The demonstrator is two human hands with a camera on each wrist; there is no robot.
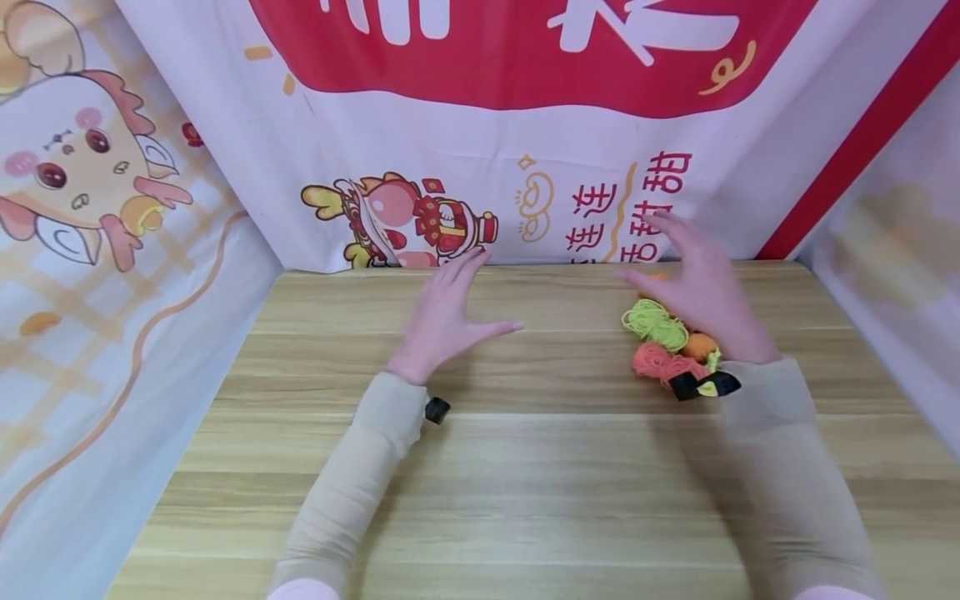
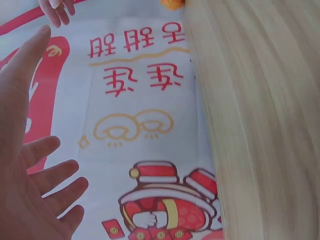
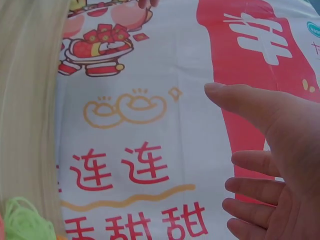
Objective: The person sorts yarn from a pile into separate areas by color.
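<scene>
My left hand (image 1: 447,315) hovers over the far left part of the wooden table, thumb spread from the fingers and nothing in its grasp. On the right, my right hand (image 1: 705,287) is held above a small pile of yarn, also with thumb and fingers apart and holding nothing. In that pile are a yellow-green yarn bundle (image 1: 656,325), a coral yarn bundle (image 1: 660,363) and an orange ball (image 1: 701,347); more orange shows behind, partly hidden by the right hand. In the right wrist view the green yarn (image 3: 26,222) appears at the lower left corner.
The wooden table (image 1: 480,492) ends at a hanging white cloth (image 1: 480,142) printed with red shapes and characters. Another printed cloth (image 1: 217,333) borders the left side, and a pale cloth (image 1: 885,275) the right. Black wrist-camera parts (image 1: 437,409) sit by the left cuff.
</scene>
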